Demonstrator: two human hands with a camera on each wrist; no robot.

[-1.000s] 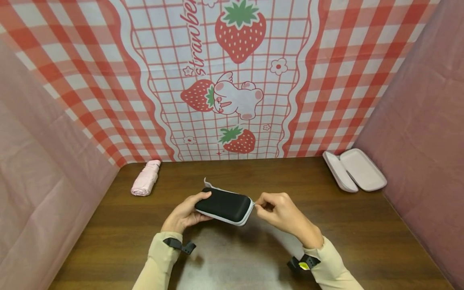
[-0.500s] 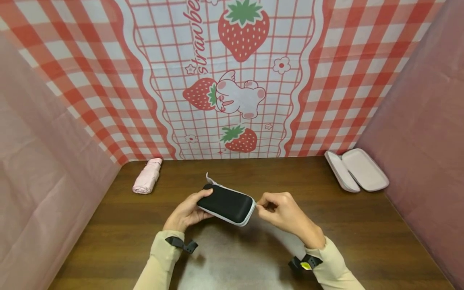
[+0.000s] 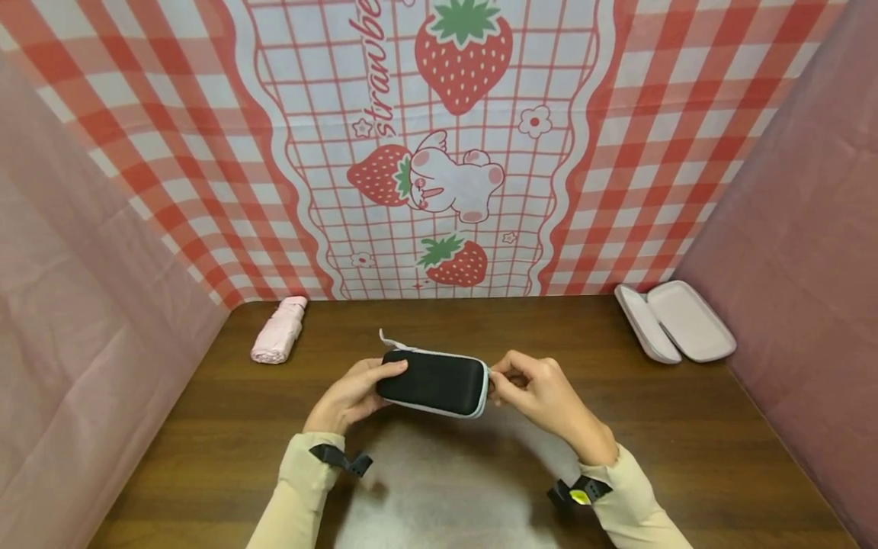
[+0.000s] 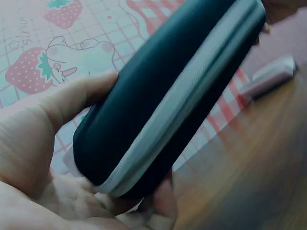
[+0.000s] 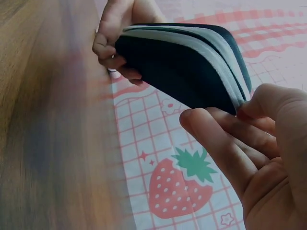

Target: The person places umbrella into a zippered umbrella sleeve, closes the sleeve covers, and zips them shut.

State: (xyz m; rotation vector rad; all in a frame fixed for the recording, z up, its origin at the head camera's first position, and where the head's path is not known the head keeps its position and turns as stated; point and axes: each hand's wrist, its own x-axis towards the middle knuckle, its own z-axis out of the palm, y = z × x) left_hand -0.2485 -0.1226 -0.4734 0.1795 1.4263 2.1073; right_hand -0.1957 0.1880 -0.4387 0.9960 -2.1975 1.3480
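Note:
A black zip case (image 3: 430, 383) with a pale zipper band is held above the table, its broad black face turned up. My left hand (image 3: 348, 398) grips the left end, thumb on top and fingers underneath. A pale strap (image 3: 392, 342) sticks up from the case's far left corner. At the right end, my right hand (image 3: 550, 398) pinches the zipper pull, which the fingertips mostly hide. In the right wrist view, a dark line runs between two pale bands (image 5: 204, 50) along the case's edge. I cannot tell how much of it is unzipped.
A rolled pink cloth-like bundle (image 3: 280, 330) lies at the table's back left. An opened pale pink case (image 3: 689, 320) lies at the back right. A strawberry-print sheet (image 3: 453, 191) hangs behind the wooden table (image 3: 206, 450), with pink fabric on both sides.
The case has turned more level, its right end moving away from me. My right hand has moved slightly up and right along with that end. The left hand keeps its grip.

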